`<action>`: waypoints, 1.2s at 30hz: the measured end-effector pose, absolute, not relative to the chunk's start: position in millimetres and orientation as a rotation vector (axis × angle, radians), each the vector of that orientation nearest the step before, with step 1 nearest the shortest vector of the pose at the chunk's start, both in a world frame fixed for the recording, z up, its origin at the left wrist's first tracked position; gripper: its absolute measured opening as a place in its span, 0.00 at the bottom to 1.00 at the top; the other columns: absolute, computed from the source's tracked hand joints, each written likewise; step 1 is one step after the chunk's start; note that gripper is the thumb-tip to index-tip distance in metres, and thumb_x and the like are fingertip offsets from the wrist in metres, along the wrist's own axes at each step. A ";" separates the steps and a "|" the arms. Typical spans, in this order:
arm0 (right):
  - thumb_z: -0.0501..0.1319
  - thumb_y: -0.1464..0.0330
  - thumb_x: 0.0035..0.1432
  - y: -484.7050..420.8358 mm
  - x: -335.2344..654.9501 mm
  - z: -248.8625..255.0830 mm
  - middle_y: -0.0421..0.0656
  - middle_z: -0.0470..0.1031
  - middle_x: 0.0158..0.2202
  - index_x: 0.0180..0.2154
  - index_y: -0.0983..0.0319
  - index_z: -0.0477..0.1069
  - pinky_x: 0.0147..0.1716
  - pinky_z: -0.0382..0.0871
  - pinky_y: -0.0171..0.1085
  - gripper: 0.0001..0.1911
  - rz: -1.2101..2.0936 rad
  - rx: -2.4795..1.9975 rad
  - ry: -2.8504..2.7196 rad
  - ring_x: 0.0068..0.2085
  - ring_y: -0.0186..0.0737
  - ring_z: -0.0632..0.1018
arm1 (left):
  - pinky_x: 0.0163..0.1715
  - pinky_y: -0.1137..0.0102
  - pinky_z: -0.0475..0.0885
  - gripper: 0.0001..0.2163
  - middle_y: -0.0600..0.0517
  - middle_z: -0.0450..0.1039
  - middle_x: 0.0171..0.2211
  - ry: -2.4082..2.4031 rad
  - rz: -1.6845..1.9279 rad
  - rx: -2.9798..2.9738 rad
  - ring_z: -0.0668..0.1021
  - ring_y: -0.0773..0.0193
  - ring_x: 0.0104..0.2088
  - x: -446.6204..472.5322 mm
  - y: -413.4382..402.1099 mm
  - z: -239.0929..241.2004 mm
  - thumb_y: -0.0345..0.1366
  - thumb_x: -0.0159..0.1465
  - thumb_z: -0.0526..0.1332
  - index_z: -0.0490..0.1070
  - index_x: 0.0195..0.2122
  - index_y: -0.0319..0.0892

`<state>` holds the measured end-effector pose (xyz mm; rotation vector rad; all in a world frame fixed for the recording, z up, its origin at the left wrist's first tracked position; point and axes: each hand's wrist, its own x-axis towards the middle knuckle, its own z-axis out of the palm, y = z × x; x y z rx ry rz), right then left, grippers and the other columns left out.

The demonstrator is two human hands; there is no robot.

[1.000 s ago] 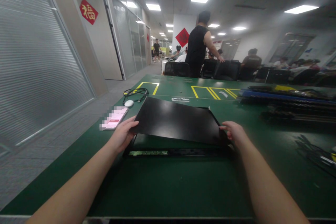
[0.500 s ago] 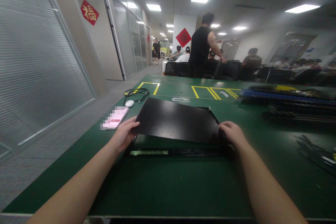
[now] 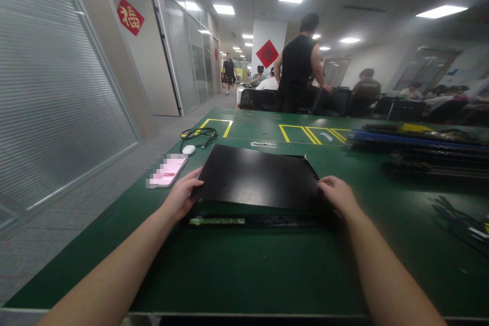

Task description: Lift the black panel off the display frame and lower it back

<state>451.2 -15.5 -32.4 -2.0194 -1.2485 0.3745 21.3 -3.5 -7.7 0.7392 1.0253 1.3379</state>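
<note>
We reach both bare forearms forward from five and seven o'clock, converging on a thin, flat, rectangular glossy black panel (image 3: 257,178) in the middle of our view. Our left hand (image 3: 185,192) has its near-left corner at about eight o'clock, thumb laid on top and fingers curled beneath, closed just to the sheet's thickness. Our right hand (image 3: 338,193) is closed in a pinch on the edge at three o'clock, knuckles bent; its lower fingers are too dark to make out.

The panel slants, its near edge lifted above a shallow black rectangular frame (image 3: 290,221) on the dark green tabletop (image 3: 244,270). Its face is smooth, with soft pale reflections toward six o'clock. Along the frame's near side, below the panel, we see a narrow green circuit strip (image 3: 217,222). At nine to ten o'clock, apart from the panel, lies a pink-screened phone (image 3: 170,170).
</note>
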 end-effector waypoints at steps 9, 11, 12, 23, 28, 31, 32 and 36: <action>0.62 0.65 0.52 -15.0 451.0 -32.8 0.44 0.81 0.33 0.32 0.58 0.79 0.35 0.66 0.38 0.07 0.350 -2.061 -1.292 0.35 0.43 0.78 | 0.27 0.73 0.76 0.18 0.44 0.85 0.36 1.030 1.333 0.754 0.85 0.57 0.34 22.3 -2.1 -8.5 0.24 0.53 0.68 0.82 0.46 0.37; 0.61 0.64 0.53 -15.0 451.6 -33.0 0.44 0.82 0.35 0.32 0.58 0.79 0.34 0.65 0.37 0.08 0.338 -2.086 -1.317 0.36 0.43 0.78 | 0.27 0.73 0.76 0.18 0.44 0.85 0.37 1.043 1.333 0.762 0.85 0.57 0.35 22.0 -1.2 -10.1 0.23 0.54 0.67 0.81 0.47 0.36; 0.60 0.64 0.54 -15.1 451.9 -33.1 0.44 0.82 0.35 0.33 0.58 0.79 0.34 0.65 0.37 0.09 0.332 -2.099 -1.330 0.36 0.42 0.78 | 0.27 0.73 0.76 0.19 0.44 0.85 0.37 1.055 1.336 0.759 0.85 0.57 0.35 22.0 -0.8 -10.7 0.23 0.54 0.66 0.81 0.47 0.36; 0.58 0.62 0.55 -12.0 457.8 -40.7 0.45 0.82 0.35 0.33 0.58 0.79 0.34 0.65 0.37 0.12 0.317 -2.110 -1.369 0.37 0.43 0.79 | 0.30 0.73 0.78 0.19 0.47 0.85 0.36 1.105 1.334 0.733 0.85 0.59 0.34 23.6 -2.7 -8.8 0.22 0.56 0.63 0.79 0.49 0.38; 0.58 0.62 0.55 -9.9 460.2 -42.2 0.44 0.82 0.35 0.32 0.58 0.80 0.35 0.66 0.37 0.12 0.359 -2.110 -1.345 0.38 0.44 0.79 | 0.28 0.73 0.77 0.18 0.49 0.85 0.33 1.132 1.333 0.710 0.85 0.62 0.30 25.9 -3.1 -7.3 0.22 0.59 0.61 0.78 0.50 0.38; 0.59 0.63 0.54 -9.6 461.5 -43.2 0.44 0.82 0.34 0.32 0.58 0.80 0.35 0.66 0.36 0.12 0.341 -2.098 -1.340 0.37 0.43 0.79 | 0.29 0.74 0.77 0.18 0.50 0.85 0.34 1.137 1.332 0.703 0.84 0.63 0.30 25.7 -2.9 -7.6 0.22 0.60 0.62 0.78 0.51 0.39; 0.58 0.63 0.54 -9.5 462.0 -43.6 0.44 0.82 0.34 0.31 0.58 0.80 0.34 0.66 0.36 0.12 0.336 -2.092 -1.339 0.37 0.43 0.79 | 0.29 0.74 0.77 0.18 0.49 0.85 0.34 1.139 1.329 0.701 0.84 0.63 0.30 25.2 -2.8 -7.9 0.22 0.60 0.62 0.78 0.51 0.39; 0.58 0.62 0.54 -9.0 463.8 -44.4 0.44 0.82 0.34 0.31 0.58 0.80 0.34 0.66 0.36 0.12 0.354 -2.094 -1.318 0.36 0.43 0.79 | 0.30 0.74 0.77 0.20 0.49 0.86 0.38 1.152 1.304 0.735 0.85 0.62 0.34 22.1 -2.5 -8.9 0.25 0.59 0.64 0.78 0.53 0.41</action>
